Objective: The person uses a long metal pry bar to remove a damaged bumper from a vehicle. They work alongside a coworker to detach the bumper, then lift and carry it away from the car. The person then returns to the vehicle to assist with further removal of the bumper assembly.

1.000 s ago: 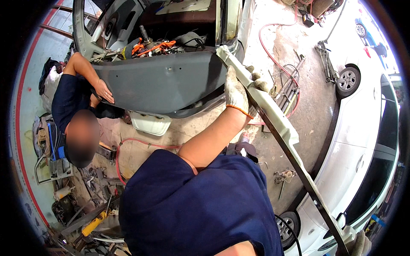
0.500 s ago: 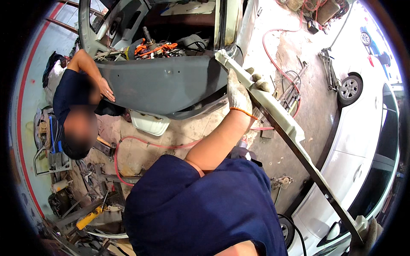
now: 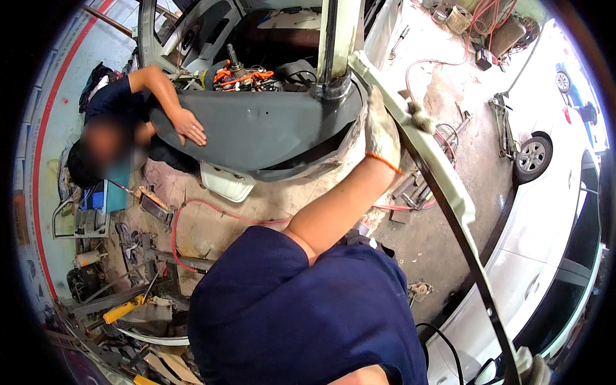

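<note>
My left hand (image 3: pixel 384 128), in a pale work glove with an orange cuff, is closed round the upper part of a long, pale metal car-body strip (image 3: pixel 449 186). The strip runs diagonally from the car body's corner down to the lower right, its dark inner edge facing me. Near its lower end my right hand (image 3: pixel 538 373), gloved and partly cut off by the dark rim, grips it. The upper end lies close to the dark grey curved panel (image 3: pixel 256 128) of the opened car body, beside the pillar; whether they touch I cannot tell.
A co-worker's bare hand (image 3: pixel 189 127) rests on the grey panel at left. A white car (image 3: pixel 513 256) stands at right, with a jack (image 3: pixel 504 125) by its wheel. A red hose (image 3: pixel 176 237) crosses the floor; scrap parts and a yellow tool (image 3: pixel 124 309) lie at lower left.
The strip has swung steeper: its lower end, with my right hand, moved left, and its upper end shifted slightly right and up. The co-worker's hand slid right along the grey panel.
</note>
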`<action>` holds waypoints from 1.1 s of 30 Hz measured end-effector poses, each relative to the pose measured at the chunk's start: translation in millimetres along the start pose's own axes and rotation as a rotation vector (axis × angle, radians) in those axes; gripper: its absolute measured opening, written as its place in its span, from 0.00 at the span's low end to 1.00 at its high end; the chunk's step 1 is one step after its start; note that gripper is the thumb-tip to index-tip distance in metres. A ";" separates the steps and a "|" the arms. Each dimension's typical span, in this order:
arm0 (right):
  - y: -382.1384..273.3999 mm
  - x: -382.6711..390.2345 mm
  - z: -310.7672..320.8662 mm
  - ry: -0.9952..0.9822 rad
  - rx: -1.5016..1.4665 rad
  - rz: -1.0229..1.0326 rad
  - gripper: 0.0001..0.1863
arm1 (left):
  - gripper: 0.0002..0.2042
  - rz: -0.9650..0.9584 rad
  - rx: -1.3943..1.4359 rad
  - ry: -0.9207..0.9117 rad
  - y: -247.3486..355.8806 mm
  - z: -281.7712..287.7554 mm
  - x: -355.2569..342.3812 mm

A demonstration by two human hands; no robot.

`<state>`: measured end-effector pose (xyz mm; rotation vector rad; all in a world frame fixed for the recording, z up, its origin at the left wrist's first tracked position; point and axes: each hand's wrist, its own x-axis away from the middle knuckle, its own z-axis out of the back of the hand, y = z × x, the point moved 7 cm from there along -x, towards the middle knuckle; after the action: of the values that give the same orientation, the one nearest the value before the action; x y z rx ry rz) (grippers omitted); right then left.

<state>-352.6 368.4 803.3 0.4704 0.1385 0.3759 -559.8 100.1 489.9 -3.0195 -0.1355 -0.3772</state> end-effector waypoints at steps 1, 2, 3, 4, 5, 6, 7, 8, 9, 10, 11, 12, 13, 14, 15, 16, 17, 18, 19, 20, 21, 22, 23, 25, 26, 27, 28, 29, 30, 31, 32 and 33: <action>16.7 13.4 -14.3 -0.153 -0.072 -0.124 0.22 | 0.27 0.000 -0.033 -0.021 -4.3 4.7 5.8; 40.1 30.7 -41.1 -0.288 -0.165 -0.245 0.23 | 0.28 -0.017 -0.089 -0.052 -14.0 11.4 16.2; 50.0 34.7 -65.2 -0.424 -0.218 -0.302 0.24 | 0.27 0.046 -0.105 0.027 -29.4 30.3 25.5; 57.3 37.5 -89.0 -0.564 -0.264 -0.354 0.25 | 0.24 0.105 -0.182 0.128 -40.4 56.9 34.1; 73.8 46.1 -128.3 -0.676 -0.314 -0.371 0.26 | 0.20 0.168 -0.272 0.232 -46.2 85.6 44.8; 69.2 37.2 -156.6 -0.791 -0.287 -0.322 0.25 | 0.15 0.165 -0.274 0.301 -54.9 117.3 52.4; 75.8 44.2 -197.1 -0.893 -0.339 -0.326 0.22 | 0.11 0.224 -0.186 0.368 -58.7 145.8 64.4; 91.1 71.5 -251.5 -0.634 -0.490 -0.399 0.22 | 0.09 0.298 -0.220 0.453 -60.9 162.7 81.1; 86.4 79.2 -282.7 -0.679 -0.489 -0.352 0.19 | 0.09 0.323 -0.256 0.437 -64.0 187.4 88.1; 79.6 75.6 -307.5 -0.744 -0.516 -0.296 0.19 | 0.08 0.356 -0.257 0.577 -60.7 203.5 103.7; 74.0 69.0 -338.6 -0.795 -0.483 -0.190 0.20 | 0.06 0.319 -0.252 0.624 -54.9 225.4 113.5; 64.5 58.6 -369.3 -0.906 -0.484 -0.161 0.20 | 0.06 0.267 -0.232 0.753 -44.5 247.6 127.9; 53.4 45.8 -398.5 -0.950 -0.498 -0.076 0.19 | 0.05 0.250 -0.229 0.839 -39.2 250.8 140.0; 40.4 30.8 -423.3 -1.005 -0.553 -0.008 0.20 | 0.05 0.188 -0.168 0.879 -29.0 269.0 152.4; 25.8 25.4 -454.3 -1.078 -0.558 0.067 0.21 | 0.06 0.132 -0.311 0.920 -11.4 295.2 157.6; 8.6 2.0 -481.6 -1.036 -0.525 0.203 0.22 | 0.06 0.028 -0.180 0.883 -1.3 308.7 173.7; -12.0 -0.8 -534.0 -1.057 -0.539 0.322 0.21 | 0.06 -0.037 -0.162 0.835 9.1 298.6 181.3; -40.4 -21.2 -538.5 -1.000 -0.573 0.404 0.21 | 0.05 -0.100 -0.152 0.789 21.1 286.2 189.6; -68.4 -35.4 -557.0 -0.975 -0.605 0.452 0.20 | 0.05 -0.218 -0.158 0.870 35.6 284.4 207.5; -99.9 -46.6 -574.0 -1.024 -0.559 0.522 0.21 | 0.05 -0.329 -0.165 0.948 47.3 282.7 222.8; -128.0 -57.6 -592.3 -0.867 -0.644 0.533 0.23 | 0.06 -0.388 -0.147 1.055 56.1 288.1 240.8; -158.9 -72.7 -587.4 -0.812 -0.590 0.574 0.23 | 0.06 -0.489 -0.178 1.147 65.9 285.3 257.7; -185.9 -82.4 -584.5 -0.713 -0.502 0.667 0.26 | 0.06 -0.541 -0.148 1.205 72.5 287.8 275.7; -239.8 -91.2 -601.9 -0.757 -0.394 0.790 0.37 | 0.05 -0.667 -0.145 1.239 93.1 304.7 308.7; -264.9 -100.4 -603.3 -0.791 -0.456 0.795 0.39 | 0.05 -0.717 -0.156 1.216 105.8 316.5 321.5; -280.1 -115.0 -565.9 -0.745 -0.553 0.818 0.40 | 0.05 -0.766 -0.112 1.275 106.6 325.6 337.6; -299.2 -121.0 -564.3 -0.769 -0.672 0.864 0.39 | 0.05 -0.802 -0.081 1.325 108.4 330.2 347.6; -307.0 -130.4 -521.2 -0.801 -0.678 0.917 0.40 | 0.05 -0.798 -0.153 1.243 116.1 344.8 356.9; -324.6 -129.9 -526.8 -0.831 -0.830 0.937 0.41 | 0.04 -0.795 -0.156 1.199 126.1 352.9 357.1; -336.1 -130.1 -518.3 -0.819 -0.825 0.940 0.40 | 0.04 -0.813 -0.140 1.192 130.0 362.4 361.6; -347.3 -128.2 -504.1 -0.809 -0.817 0.936 0.39 | 0.04 -0.825 -0.123 1.184 133.7 368.8 360.2; -355.9 -123.3 -497.5 -0.855 -0.753 0.915 0.38 | 0.04 -0.809 -0.078 1.198 134.7 372.2 356.3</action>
<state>-459.4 234.5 203.2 -0.1196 -1.0571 1.0291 -112.7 33.1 208.2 -2.0993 -1.1760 -2.0851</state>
